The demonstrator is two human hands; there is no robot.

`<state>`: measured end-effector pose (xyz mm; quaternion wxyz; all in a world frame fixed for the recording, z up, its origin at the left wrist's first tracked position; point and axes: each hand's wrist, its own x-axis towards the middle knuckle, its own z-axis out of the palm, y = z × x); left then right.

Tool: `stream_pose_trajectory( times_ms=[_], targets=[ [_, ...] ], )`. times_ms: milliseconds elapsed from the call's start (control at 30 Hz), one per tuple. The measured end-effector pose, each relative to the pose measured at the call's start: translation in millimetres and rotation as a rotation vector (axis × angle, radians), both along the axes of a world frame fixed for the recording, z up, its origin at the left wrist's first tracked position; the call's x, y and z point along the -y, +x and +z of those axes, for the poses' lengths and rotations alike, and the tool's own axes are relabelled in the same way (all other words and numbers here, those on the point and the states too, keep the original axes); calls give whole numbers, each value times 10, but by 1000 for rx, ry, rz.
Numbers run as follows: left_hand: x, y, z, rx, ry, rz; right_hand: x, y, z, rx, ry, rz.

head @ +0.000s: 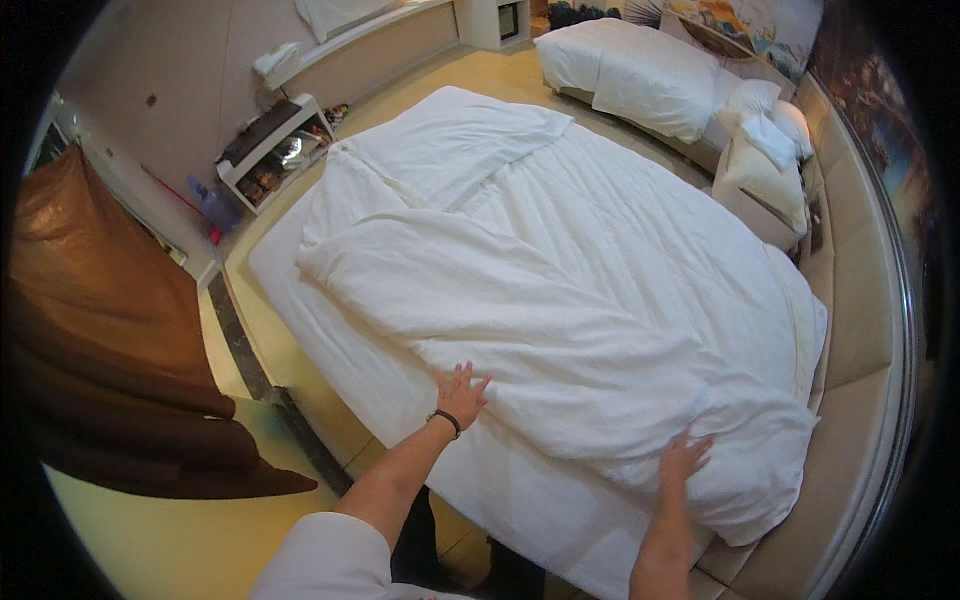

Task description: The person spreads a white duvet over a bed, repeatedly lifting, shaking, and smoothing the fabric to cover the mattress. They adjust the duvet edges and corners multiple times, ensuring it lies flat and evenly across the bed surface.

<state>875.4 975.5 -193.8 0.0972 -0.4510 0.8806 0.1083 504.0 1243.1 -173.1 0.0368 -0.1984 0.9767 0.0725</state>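
A white duvet [525,300] covers most of the bed in front of me, its near side folded back in a thick roll. My left hand [461,397], with a dark band at the wrist, rests fingers spread on the near edge of that fold. Farther right, toward the headboard [855,360], my right hand [682,455] lies on the same fold, fingers apart. Neither hand grasps any fabric that I can see. Along the near side a strip of the white bottom sheet [517,465] shows below the duvet.
A second bed [637,75] with white bedding stands beyond. Stacked pillows [761,176] sit between the beds by the headboard. A brown curtain [112,300] hangs at left. Against the wall stand a low white shelf [277,157] and a blue water bottle [214,204].
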Motion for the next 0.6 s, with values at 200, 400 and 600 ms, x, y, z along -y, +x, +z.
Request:
stream_pose_trajectory(
  times_ms=[200, 400, 600],
  targets=[
    [1539, 677, -217, 73, -32, 15, 1299, 1608, -348, 467, 45, 177],
    [3208, 1950, -330, 296, 12, 185, 3168, 3443, -719, 629, 30, 478],
    [3817, 2678, -262, 132, -73, 457, 4074, 4254, -611, 738, 13, 626]
  ],
)
